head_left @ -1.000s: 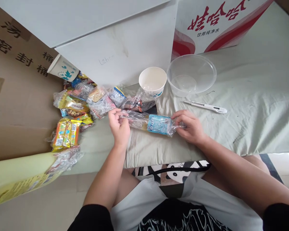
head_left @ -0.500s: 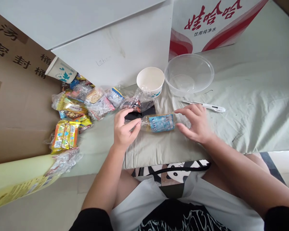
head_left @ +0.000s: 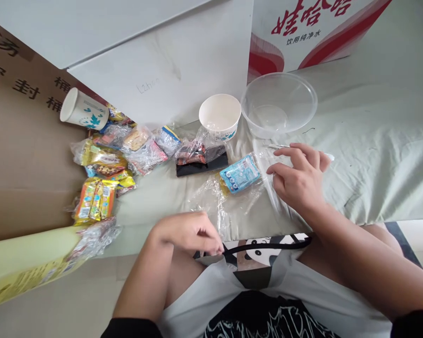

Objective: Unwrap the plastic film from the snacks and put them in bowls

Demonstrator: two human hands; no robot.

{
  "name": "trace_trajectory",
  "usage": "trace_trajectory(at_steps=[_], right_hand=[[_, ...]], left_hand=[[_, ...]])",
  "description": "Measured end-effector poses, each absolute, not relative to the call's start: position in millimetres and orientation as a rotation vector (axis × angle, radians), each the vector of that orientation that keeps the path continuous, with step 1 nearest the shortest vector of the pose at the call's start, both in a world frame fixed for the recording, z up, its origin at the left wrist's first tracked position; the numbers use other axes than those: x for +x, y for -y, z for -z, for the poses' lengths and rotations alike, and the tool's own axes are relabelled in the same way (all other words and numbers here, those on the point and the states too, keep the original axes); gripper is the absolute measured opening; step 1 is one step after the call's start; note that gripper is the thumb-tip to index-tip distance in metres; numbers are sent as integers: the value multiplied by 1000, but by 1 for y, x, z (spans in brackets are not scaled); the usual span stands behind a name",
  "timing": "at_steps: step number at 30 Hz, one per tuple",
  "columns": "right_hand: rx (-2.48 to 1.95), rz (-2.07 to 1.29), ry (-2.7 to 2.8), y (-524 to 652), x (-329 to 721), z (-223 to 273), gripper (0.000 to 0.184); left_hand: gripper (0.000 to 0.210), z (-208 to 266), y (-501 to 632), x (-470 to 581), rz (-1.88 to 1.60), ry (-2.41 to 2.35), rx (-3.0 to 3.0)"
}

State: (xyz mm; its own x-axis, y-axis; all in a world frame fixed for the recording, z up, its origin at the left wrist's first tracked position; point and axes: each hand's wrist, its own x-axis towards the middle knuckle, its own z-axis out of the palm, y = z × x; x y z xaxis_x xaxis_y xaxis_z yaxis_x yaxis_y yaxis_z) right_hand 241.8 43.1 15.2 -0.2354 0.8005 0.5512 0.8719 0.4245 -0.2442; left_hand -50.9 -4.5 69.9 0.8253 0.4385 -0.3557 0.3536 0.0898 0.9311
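My left hand (head_left: 193, 233) is at the cloth's front edge, above my lap, its fingers curled and pressed together at the tips. What it pinches, if anything, I cannot make out. My right hand (head_left: 298, 176) is open with fingers apart, to the right of a small blue-labelled packet (head_left: 240, 172). The packet lies tilted on loose clear plastic wrap (head_left: 213, 199). Behind my right hand a white utility knife (head_left: 329, 157) is mostly covered, only its two ends showing. A black flat packet (head_left: 202, 166) under crinkled clear film lies behind the wrap.
A white paper bowl (head_left: 220, 112) and a clear plastic tub (head_left: 278, 105) stand at the back. Several wrapped snacks (head_left: 107, 157) pile up at the left, beside a tipped paper cup (head_left: 84, 110). Cardboard (head_left: 24, 155) and white boxes (head_left: 162, 70) wall the left and back.
My left hand has let go of the wrapped packet and moved down to the cloth's edge. The packet now lies turned on spread-out plastic. My right hand has shifted right, over the knife.
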Motion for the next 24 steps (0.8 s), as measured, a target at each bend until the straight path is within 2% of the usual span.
trace_trajectory(at_steps=[2,5,7,9,12,13,17,18,22,24], right_hand=[[-1413,82,2041,-42,243,-18,23],[-1130,-119,2142,-34,239,-23,18],[-813,-330,2316,-27,231,-24,19],[-626,-484,2491,-19,222,-21,24],[-743,-482,2629,-12,211,-15,29],[-822,-454,2627,-12,210,-14,29],[-1056,-426,2512,-16,210,-11,22],[-1091,-447,2486,-17,211,-11,21],[-1214,-558,2376,-17,212,-10,16],[-1247,-612,2309,-17,212,-9,23]], left_hand=[[36,-69,3,-53,-72,-525,1336],[43,-54,-4,-50,-771,-1018,1373],[32,-41,-12,-43,-1157,-1469,1544],[30,-30,-20,-34,-1114,-1601,1826],[55,-23,-25,-23,-829,-1565,2059],[55,-23,-24,-20,-780,-1569,2074],[12,-27,-16,-16,-784,-1590,1973],[9,-28,-15,-16,-806,-1583,1917],[26,-28,-13,-16,-978,-1523,1639],[32,-26,-14,-13,-1068,-1443,1467]])
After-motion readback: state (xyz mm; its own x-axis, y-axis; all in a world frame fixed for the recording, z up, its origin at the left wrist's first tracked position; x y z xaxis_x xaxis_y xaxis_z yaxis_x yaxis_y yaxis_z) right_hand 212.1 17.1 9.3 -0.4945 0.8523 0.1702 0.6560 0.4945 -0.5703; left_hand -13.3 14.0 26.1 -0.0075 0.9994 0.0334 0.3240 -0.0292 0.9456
